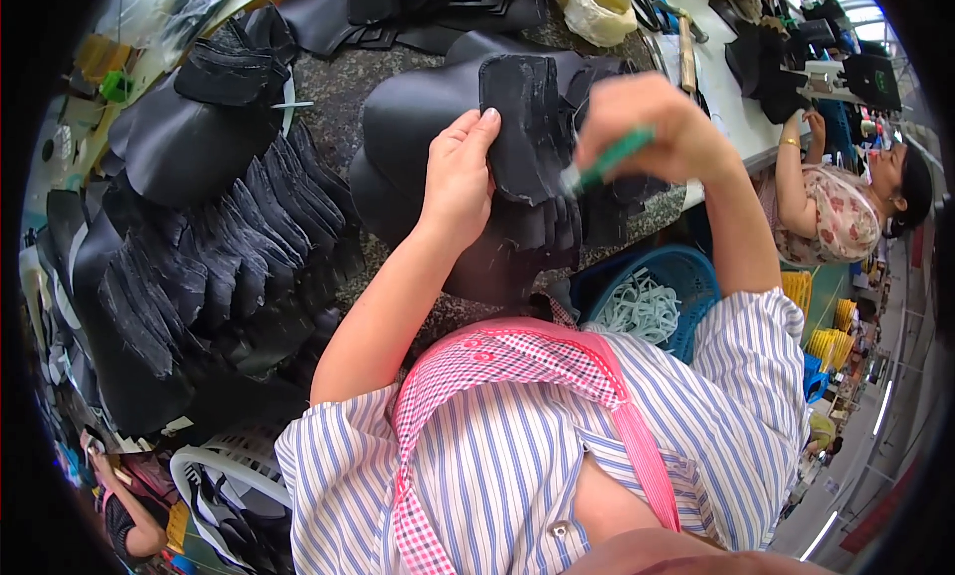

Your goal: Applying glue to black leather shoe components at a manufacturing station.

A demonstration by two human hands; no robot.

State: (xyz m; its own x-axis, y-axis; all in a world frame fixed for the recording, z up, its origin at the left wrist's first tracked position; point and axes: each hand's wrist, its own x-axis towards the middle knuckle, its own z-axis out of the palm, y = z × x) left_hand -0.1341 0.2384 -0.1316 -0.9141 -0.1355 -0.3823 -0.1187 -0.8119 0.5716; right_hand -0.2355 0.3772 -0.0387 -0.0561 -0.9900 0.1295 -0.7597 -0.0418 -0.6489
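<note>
My left hand (460,182) pinches a black leather-like piece (514,127) at its left side, thumb on top and fingers underneath. The piece has a rough, frayed strip along its right edge and lies over a pile of similar black pieces (403,117). My right hand (652,122), blurred by motion, is closed around a green-handled brush (619,155). Its pale tip is at the lower right edge of the piece; whether it touches is hard to tell.
Overlapping black pieces (229,227) fan out along the left of the speckled worktop (333,83). A blue basket (701,277) of pale strips stands beside my right side. A hammer (686,53) and a yellowish plastic bag (597,8) lie at the back. One person (826,202) sits at right.
</note>
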